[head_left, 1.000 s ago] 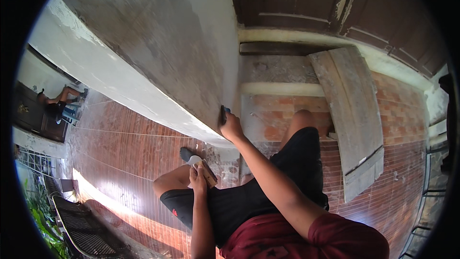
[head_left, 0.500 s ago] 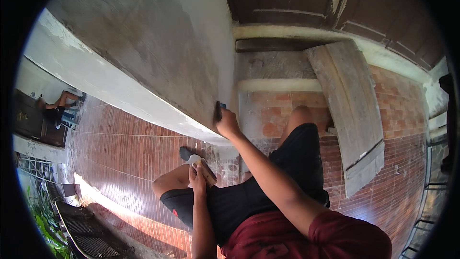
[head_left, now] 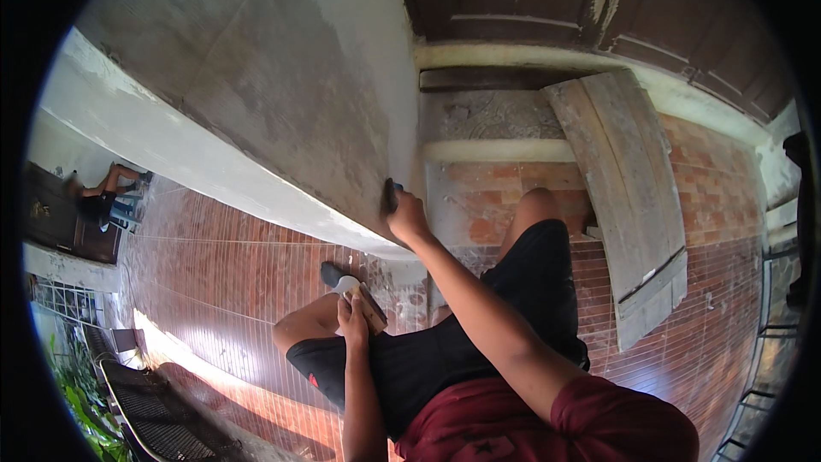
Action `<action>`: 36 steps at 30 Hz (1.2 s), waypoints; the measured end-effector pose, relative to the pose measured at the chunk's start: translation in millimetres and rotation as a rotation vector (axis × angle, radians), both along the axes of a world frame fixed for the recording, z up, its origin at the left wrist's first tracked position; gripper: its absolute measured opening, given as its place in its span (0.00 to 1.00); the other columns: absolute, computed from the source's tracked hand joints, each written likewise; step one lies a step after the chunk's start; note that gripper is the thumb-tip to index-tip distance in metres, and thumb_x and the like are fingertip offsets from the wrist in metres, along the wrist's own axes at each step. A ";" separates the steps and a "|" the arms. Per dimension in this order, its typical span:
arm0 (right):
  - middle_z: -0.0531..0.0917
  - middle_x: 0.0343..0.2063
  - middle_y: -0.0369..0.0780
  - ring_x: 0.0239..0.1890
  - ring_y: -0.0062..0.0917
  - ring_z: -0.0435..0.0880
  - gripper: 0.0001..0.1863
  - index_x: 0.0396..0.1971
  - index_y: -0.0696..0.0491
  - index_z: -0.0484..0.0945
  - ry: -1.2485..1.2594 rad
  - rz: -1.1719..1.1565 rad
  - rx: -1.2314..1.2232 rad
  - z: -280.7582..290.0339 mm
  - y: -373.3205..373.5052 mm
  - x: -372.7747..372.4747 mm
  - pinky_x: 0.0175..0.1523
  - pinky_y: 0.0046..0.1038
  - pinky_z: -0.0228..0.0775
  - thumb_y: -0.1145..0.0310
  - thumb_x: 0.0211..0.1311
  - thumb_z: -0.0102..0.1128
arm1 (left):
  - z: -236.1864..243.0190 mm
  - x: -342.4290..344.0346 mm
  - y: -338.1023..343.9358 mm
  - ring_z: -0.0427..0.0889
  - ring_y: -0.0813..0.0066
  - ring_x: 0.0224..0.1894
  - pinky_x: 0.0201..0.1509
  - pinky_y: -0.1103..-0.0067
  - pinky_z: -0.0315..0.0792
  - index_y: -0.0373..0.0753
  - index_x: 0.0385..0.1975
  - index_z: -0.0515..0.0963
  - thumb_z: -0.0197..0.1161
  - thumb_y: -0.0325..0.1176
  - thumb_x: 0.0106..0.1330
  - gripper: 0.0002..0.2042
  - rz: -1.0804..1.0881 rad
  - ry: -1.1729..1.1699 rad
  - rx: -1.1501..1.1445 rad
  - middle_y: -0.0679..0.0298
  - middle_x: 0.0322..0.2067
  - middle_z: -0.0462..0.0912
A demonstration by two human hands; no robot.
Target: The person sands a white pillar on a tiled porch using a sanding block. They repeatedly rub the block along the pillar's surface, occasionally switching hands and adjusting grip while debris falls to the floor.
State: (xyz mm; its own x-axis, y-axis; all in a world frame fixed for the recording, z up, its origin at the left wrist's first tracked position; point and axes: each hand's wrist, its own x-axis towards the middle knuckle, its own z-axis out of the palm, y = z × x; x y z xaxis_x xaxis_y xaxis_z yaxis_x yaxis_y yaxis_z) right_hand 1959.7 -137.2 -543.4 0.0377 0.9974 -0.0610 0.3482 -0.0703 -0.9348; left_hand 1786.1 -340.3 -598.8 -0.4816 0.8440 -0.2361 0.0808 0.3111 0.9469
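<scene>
Right fingers (head_left: 399,217) gripping dark tool (head_left: 389,196) at grey wall (head_left: 282,85), left fingers (head_left: 345,308) holding wood-coloured block (head_left: 370,310)

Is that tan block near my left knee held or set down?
Held. The left hand grips the tan block beside the black shorts; whether it also touches them, I cannot tell.

Wall (head_left: 282,85) matt, patchy plaster; block (head_left: 373,311) looks wooden; boards (head_left: 617,180) rough wood; floor (head_left: 222,257) glossy; shorts (head_left: 428,368) matt cloth.
</scene>
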 end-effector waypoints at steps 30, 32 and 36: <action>0.82 0.37 0.53 0.43 0.47 0.81 0.18 0.44 0.56 0.78 -0.008 -0.002 0.005 -41.6 -5.3 1.7 0.45 0.38 0.73 0.74 0.49 0.54 | -8.5 -5.2 -3.5 0.70 0.85 0.27 0.32 0.83 0.67 0.32 0.31 0.74 0.56 0.34 0.67 0.10 0.007 0.031 0.010 0.70 0.24 0.73; 0.84 0.30 0.49 0.35 0.37 0.84 0.16 0.41 0.54 0.80 0.019 0.029 -0.265 -56.2 -8.0 14.0 0.38 0.34 0.73 0.74 0.50 0.53 | -6.4 -5.5 -5.5 0.70 0.85 0.27 0.32 0.83 0.67 0.32 0.31 0.75 0.56 0.35 0.68 0.11 0.002 0.044 0.007 0.70 0.24 0.73; 0.83 0.32 0.51 0.39 0.42 0.82 0.15 0.36 0.55 0.80 -0.026 0.134 -0.412 -80.7 -31.5 54.0 0.41 0.39 0.72 0.60 0.61 0.49 | 0.0 -5.4 -8.3 0.72 0.85 0.28 0.33 0.82 0.69 0.30 0.34 0.76 0.55 0.36 0.68 0.12 -0.010 0.052 0.014 0.68 0.25 0.76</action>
State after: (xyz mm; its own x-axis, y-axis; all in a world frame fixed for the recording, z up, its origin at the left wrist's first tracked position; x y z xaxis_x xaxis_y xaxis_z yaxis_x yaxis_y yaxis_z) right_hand 2013.7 -168.7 -624.1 -0.0832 0.8861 -0.4559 0.4027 -0.3886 -0.8288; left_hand 1780.7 -348.6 -598.9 -0.4843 0.8520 -0.1990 0.1328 0.2964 0.9458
